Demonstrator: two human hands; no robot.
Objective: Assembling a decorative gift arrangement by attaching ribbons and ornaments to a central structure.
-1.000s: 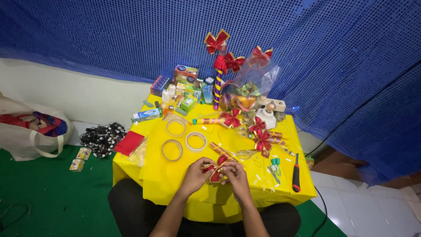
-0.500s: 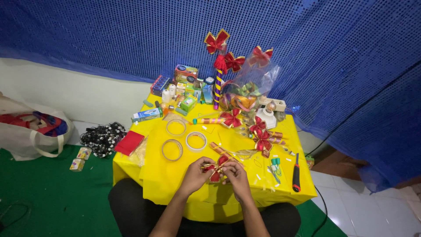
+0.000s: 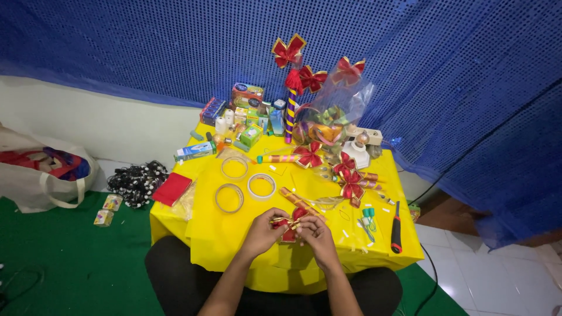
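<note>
Head view: left hand (image 3: 261,232) and right hand (image 3: 314,233) meet at the near edge of the yellow table (image 3: 234,234), fingers pinched narrow on a red ribbon bow (image 3: 288,228) — three tape rolls (image 3: 229,198) lie just beyond.

Near edge of the counter (image 3: 234,246): bare yellow cloth lies open to either side of my left hand (image 3: 263,233) and right hand (image 3: 316,234), giving my fingers free passage there. Ahead and to the left, three tape rolls (image 3: 229,198) lie flat and near one another; to the right, small scissors (image 3: 367,221) and a red-handled cutter (image 3: 396,228) narrow the way, with finished red bows (image 3: 351,181) beyond them. The far half is crowded with small boxes (image 3: 246,114), an upright striped stick (image 3: 290,114) and a clear bag (image 3: 336,117), leaving no clear path.
</note>
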